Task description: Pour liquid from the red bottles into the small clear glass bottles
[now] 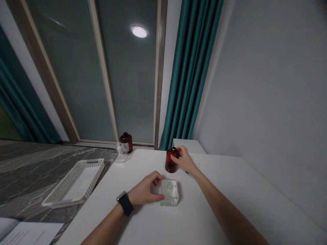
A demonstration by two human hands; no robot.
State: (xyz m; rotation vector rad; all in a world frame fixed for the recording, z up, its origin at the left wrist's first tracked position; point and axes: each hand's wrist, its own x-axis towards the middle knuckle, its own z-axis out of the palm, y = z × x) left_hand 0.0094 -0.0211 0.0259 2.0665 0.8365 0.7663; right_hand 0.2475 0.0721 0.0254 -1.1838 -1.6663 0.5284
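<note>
In the middle of the white table [204,211] sits a clear square box [169,191] with something transparent in it that I cannot make out. My left hand [146,190], a dark watch on its wrist, grips the left side of that box, thumb at the near corner and fingers at the far one. Just beyond it, an amber-brown bottle [170,161] stands upright with a short dark neck. My right hand [184,160] is around the bottle's right side, thumb across its front and fingers partly hidden behind it.
At the table's far left edge stand another brown bottle with a label [126,143] and a clear tray [121,157] with a small whitish item. A white perforated basket [76,182] is on the left. An open book [33,233] lies at lower left. A white cabinet [190,145] stands behind.
</note>
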